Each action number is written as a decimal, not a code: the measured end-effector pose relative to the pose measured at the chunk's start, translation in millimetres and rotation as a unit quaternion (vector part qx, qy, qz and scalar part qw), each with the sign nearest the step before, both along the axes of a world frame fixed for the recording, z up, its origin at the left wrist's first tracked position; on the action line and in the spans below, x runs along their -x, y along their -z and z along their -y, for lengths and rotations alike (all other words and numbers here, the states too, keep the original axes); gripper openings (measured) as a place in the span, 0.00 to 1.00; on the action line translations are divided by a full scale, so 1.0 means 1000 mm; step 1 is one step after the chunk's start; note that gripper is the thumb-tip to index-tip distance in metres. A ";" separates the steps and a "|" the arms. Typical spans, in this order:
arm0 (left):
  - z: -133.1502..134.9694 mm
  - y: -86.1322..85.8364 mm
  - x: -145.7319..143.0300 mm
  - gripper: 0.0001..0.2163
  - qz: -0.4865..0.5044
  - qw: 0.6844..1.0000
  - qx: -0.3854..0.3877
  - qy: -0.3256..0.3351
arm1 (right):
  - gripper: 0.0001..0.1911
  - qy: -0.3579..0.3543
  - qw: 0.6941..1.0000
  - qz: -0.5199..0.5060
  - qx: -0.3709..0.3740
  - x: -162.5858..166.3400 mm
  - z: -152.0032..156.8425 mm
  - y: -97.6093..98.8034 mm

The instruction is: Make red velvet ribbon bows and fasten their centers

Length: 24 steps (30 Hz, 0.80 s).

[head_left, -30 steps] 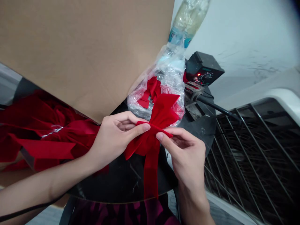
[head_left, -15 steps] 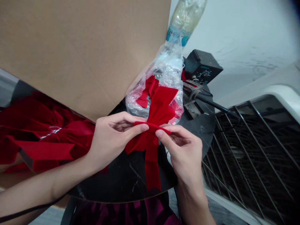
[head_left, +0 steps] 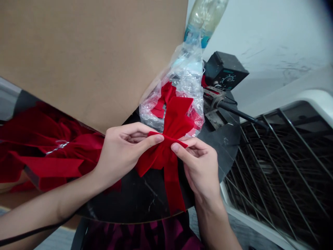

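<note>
My left hand (head_left: 127, 149) and right hand (head_left: 200, 163) each pinch one end of a narrow red fabric strip (head_left: 168, 138), crossing a red velvety bow (head_left: 177, 118); bow's over round black marbled tabletop (head_left: 132, 203), near clear plastic bag (head_left: 189, 83).

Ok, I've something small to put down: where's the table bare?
Bare table: in front, between left forearm, hanging ribbon and rim; and at right, between right hand, metal stand and grille. Crowded: behind the bow, with bag and black unit; left, with red fabric.
</note>
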<state>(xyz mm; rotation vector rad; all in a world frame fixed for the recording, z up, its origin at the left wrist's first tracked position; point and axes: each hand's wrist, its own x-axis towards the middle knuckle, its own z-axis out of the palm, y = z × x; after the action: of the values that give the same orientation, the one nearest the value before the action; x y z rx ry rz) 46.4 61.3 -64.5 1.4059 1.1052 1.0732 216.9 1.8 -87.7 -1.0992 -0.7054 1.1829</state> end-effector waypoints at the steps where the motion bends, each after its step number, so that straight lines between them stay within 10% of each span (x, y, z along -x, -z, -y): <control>1: 0.000 0.000 0.000 0.07 0.006 1.000 0.008 0.002 | 0.08 -0.001 1.000 -0.005 0.004 -0.001 -0.001 0.001; 24: 0.004 0.002 0.000 0.04 -0.024 1.000 0.001 -0.007 | 0.06 0.045 0.994 0.102 0.004 0.000 0.002 -0.005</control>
<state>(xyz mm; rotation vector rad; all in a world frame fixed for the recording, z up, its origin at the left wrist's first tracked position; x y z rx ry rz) 46.8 57.5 -66.2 1.4314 1.1523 1.0525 217.0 0.0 -83.1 -1.2571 -0.8007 1.0064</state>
